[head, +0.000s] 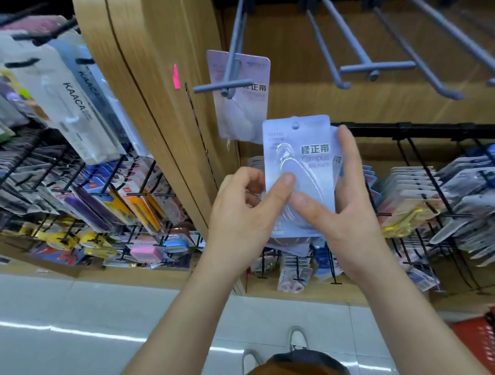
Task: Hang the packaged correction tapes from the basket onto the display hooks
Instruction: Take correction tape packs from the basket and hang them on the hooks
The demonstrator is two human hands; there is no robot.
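Hands together at centre frame, both on a small stack of packaged correction tapes point(301, 140) held upright before the shelving. Right hand point(353, 211) grasping the stack from its right edge, fingers running up the side and back, thumb laid across the lower front. Left hand point(241, 212) pinching the left edge of the front pack point(313, 179), thumb tip pressed on the clear blister, other fingers curled behind. Second pack point(336, 159) offset slightly to the right behind the first, only a strip of its printed card showing; number of packs in the stack not discernible. Just above and left of the stack, one hung pack point(246, 108) of the same kind, suspended from a grey display hook point(223, 86) with a crossbar at its tip. Further grey hooks point(377, 67) of the same form to the right, projecting from a wood-grain back panel point(308, 101). Below these, black wire pegs point(437, 180) loaded with stationery packs. At left, a wooden divider point(153, 106) bearing a pink tab point(176, 76), then more pegged stationery point(70, 123). Red basket point(482, 344) at the lower right corner, contents not visible. Pale tiled floor point(77, 319) and two shoes point(298, 338) at bottom.
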